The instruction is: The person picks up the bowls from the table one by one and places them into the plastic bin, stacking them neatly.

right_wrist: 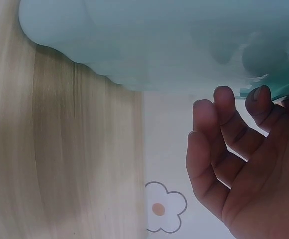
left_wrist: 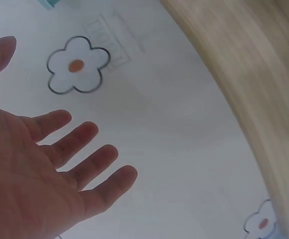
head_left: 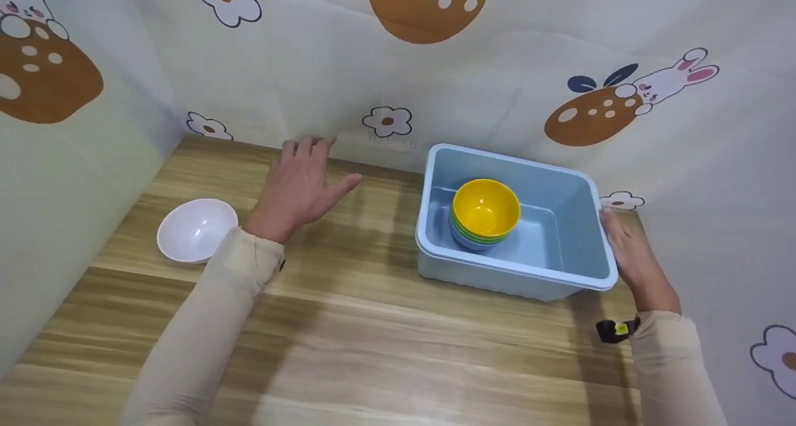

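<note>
A pale blue bin (head_left: 559, 239) sits on the wooden tabletop (head_left: 348, 326) near the right wall, holding a stack of bowls (head_left: 484, 217): a yellow one on top, green and blue rims showing beneath. The exact count in the stack cannot be told.

The right hand (head_left: 628, 252) rests against the bin's right rim, fingers loosely bent along the outer edge. From the right wrist view, the fingertips (right_wrist: 224, 107) touch the underside of the rim, a detail hidden from the head camera; whether they grip firmly cannot be told.

The left hand (head_left: 301, 186) hovers open above the tabletop, fingers spread and straight, holding nothing, well apart from the bin. The left wrist view shows only its open palm before a flower print (left_wrist: 77, 64) on the wall covering.

1 white bowl (head_left: 196, 229) lies by itself on the tabletop, near the left sleeve (head_left: 205, 326), seen only from the head camera. A small black and yellow device (head_left: 615, 330) is strapped at the right wrist.
</note>
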A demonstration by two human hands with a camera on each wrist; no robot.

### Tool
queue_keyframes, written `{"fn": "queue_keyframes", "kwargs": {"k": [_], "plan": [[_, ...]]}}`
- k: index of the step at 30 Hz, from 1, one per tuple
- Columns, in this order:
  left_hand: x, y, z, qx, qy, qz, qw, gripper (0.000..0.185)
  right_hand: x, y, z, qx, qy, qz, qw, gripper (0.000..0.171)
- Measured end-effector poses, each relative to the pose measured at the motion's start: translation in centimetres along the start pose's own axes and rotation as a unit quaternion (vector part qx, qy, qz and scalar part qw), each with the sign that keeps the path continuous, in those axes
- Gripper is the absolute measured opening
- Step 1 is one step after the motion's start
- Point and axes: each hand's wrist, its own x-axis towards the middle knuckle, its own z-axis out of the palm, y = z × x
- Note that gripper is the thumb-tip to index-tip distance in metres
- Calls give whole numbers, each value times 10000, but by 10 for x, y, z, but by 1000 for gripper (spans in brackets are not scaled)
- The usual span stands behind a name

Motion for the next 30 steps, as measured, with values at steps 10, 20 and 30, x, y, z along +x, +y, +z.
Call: {"fn": "queue_keyframes", "kwargs": {"k": [10,20,30], "plan": [[-17,-28,-4,-378,81,-629,9973,93,-1,3,-1,-195,304,-236,9991,81],[-41,-61,-15,-585,282,-1090,9919,91,-1,0,-1,-186,122,-20,9998,86],[-64,-85,-20,-599,618,-1615,9831,95,0,1,0,-88,-92,182,9998,90]]}}
